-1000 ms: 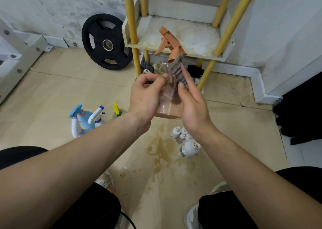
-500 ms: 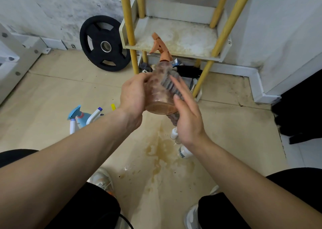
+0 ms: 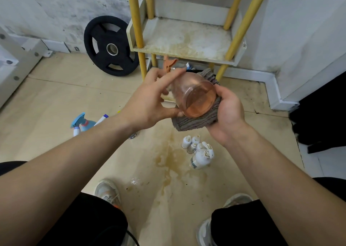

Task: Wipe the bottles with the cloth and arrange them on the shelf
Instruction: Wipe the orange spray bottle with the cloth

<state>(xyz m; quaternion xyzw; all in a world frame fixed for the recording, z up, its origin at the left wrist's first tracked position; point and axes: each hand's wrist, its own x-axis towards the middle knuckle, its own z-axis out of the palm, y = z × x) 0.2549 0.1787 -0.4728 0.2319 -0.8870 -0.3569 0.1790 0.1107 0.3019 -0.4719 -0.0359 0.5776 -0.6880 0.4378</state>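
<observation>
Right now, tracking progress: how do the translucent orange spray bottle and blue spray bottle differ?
The translucent orange spray bottle is gripped by the left hand against a grey cloth; the blue spray bottle rests on the floor. Orange shows its base, blue its trigger. Both have trigger heads.

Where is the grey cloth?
In the head view, the grey cloth is cupped in the right hand, wrapped under the pink spray bottle, in front of the shelf.

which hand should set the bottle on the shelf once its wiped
Left, probably. The left hand grips the bottle near its neck, close below the shelf, while the right hand holds the cloth against the bottle's base.
</observation>
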